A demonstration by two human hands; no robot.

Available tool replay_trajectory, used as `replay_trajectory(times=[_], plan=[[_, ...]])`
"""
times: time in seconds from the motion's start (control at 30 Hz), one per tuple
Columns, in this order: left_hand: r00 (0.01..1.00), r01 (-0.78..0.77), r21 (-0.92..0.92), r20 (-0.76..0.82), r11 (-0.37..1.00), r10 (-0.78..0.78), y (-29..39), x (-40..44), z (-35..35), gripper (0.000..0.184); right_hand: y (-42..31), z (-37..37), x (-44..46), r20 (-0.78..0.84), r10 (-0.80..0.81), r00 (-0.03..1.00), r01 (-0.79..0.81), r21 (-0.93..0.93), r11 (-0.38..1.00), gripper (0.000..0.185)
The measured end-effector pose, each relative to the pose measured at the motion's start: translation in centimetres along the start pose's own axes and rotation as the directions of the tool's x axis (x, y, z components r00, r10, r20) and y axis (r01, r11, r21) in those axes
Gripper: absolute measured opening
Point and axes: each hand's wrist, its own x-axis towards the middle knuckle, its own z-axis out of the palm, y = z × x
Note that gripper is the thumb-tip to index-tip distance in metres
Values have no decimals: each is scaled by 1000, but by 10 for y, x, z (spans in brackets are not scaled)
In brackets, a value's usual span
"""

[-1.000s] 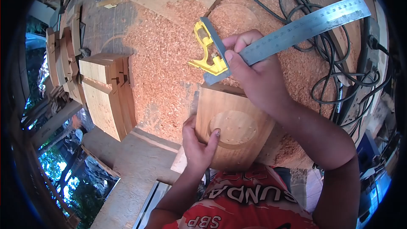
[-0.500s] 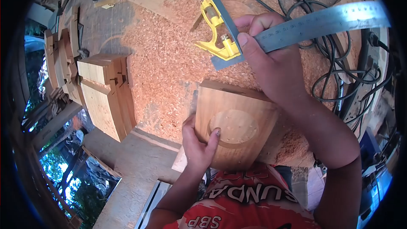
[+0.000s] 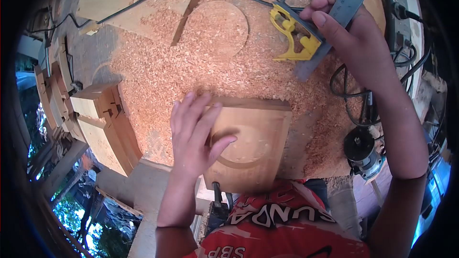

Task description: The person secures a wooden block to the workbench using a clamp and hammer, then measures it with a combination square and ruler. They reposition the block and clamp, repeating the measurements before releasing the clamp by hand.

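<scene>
My right hand grips a combination square by its steel ruler beside the yellow head, above the shavings. Nearer my body lies a thick wooden block with a round shape marked in its top face. My left hand is at the block's left side with fingers spread and thumb over the top face. Whether that hand touches the wood I cannot tell. Part of the round shape is behind the thumb.
Wood shavings cover much of the bench. A notched wooden block stands at left, beside stacked offcuts. A router sits at right near black cables. A round disc lies under shavings at the back.
My left hand has loosened from the block's left edge and spread its fingers near the far left corner. The combination square has moved right and turned, its ruler now pointing further away from me.
</scene>
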Motion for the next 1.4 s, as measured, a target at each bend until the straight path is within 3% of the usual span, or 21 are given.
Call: replay_trajectory(times=[0.03, 0.1, 0.17, 0.23, 0.27, 0.3, 0.4, 0.47, 0.53, 0.57, 0.63, 0.7, 0.83, 0.93, 1.07, 1.23, 1.3, 1.33, 1.4], plan=[[987, -111, 35, 118, 993, 106, -1, 11, -1, 69, 0, -5, -3, -5, 5, 1000, -5, -2, 1000, 25], [985, -146, -3, 95, 989, 145, 1, 30, 1, 63, -7, -18, -7, 44, 11, 999, -3, -182, 983, 28], [941, -241, -8, 244, 971, 235, -1, 44, -1, 51, -31, -22, -12, 17, 99, 995, -95, -158, 983, 30], [924, -307, 5, 242, 952, 297, 1, 54, 3, 50, -62, -30, -13, 196, 210, 958, -185, -136, 973, 28], [911, -320, -10, 272, 947, 310, 3, 57, 4, 55, -40, -30, -12, 67, 361, 930, -317, -351, 881, 30], [897, -332, -25, 301, 943, 324, 5, 60, 5, 60, -36, -32, -14, 41, 351, 935, -304, -415, 858, 31], [863, -369, -156, 308, 916, 400, 17, 73, 10, 62, -24, -35, -18, -56, 99, 994, -112, -633, 766, 33], [841, -369, -186, 349, 911, 412, 25, 81, 11, 61, -18, -33, -17, -100, -186, 977, 17, -838, 545, 35], [821, -363, -210, 389, 908, 418, 24, 85, 12, 61, -15, -22, -22, -49, -393, 918, 102, -929, 356, 37], [824, -349, -233, 386, 908, 416, 22, 85, 14, 60, -16, -11, -31, 12, -407, 914, 178, -910, 373, 38], [827, -334, -255, 382, 907, 412, 20, 83, 15, 59, -15, 13, -58, 200, -298, 933, 344, -734, 586, 45], [866, -325, -192, 333, 926, 373, 17, 78, 10, 60, -11, 37, -76, 350, -18, 936, 179, -434, 883, 43], [915, -285, -172, 243, 943, 321, -11, 63, -5, 59, 8, 47, -80, 426, -67, 902, 240, -367, 899, 32], [960, -79, -167, 255, 983, 120, -35, 49, -25, 49, 7, 47, -81, 406, -27, 913, 181, -345, 921, 34], [984, 48, -251, 177, 967, -3, -50, 34, -26, 49, 2, 48, -80, 385, 56, 921, 108, -391, 914, 37], [995, 60, -207, 95, 976, -41, -48, 28, -22, 51, 1, 50, -85, 342, 73, 937, 82, -419, 904, 40], [975, 192, -214, 151, 958, -162, -46, 24, -23, 50, 6, 52, -88, 306, -64, 950, 177, -359, 916, 44], [977, 184, -218, 146, 958, -155, -42, 21, -22, 50, 4, 51, -87, 300, -65, 952, 179, -367, 913, 44], [905, 424, -304, 160, 853, -393, -30, 10, -17, 47, -2, 49, -89, 348, 92, 933, 54, -388, 920, 45]])
